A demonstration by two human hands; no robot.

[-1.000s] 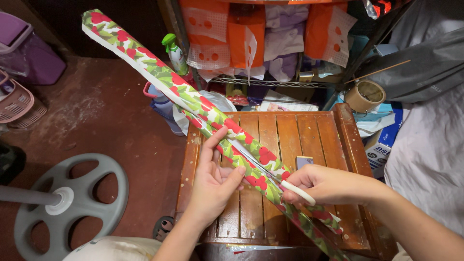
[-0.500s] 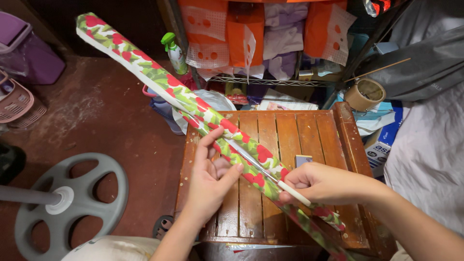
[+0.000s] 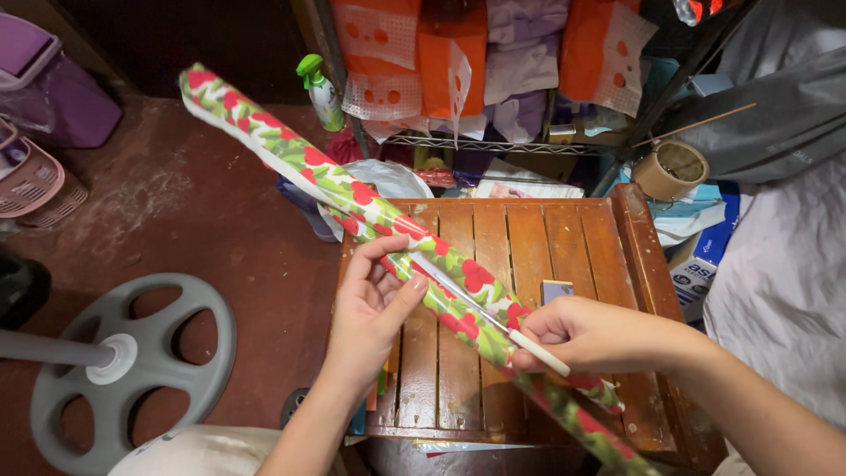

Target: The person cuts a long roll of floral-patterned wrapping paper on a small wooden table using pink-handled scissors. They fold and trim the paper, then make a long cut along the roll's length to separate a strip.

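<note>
A long roll of wrapping paper (image 3: 352, 198), green and white with red shapes, slants from the upper left down to the lower right over a slatted wooden table (image 3: 529, 247). My left hand (image 3: 374, 308) grips the roll near its middle, thumb on top. My right hand (image 3: 590, 335) holds the roll lower down and pinches a thin white stick (image 3: 493, 319) that lies along the paper. The roll's lower end runs out of view at the bottom right.
A small grey-and-tan block (image 3: 556, 291) lies on the table. Behind stand a wire shelf with orange bags (image 3: 458, 53), a green spray bottle (image 3: 322, 92) and a tape roll (image 3: 671, 169). A grey fan base (image 3: 132, 361) sits on the red floor; purple and pink baskets (image 3: 44, 132) at left.
The roll's far end has dipped and shifted slightly right. My left hand slid a little along the roll; my right hand keeps its grip on stick and paper.
</note>
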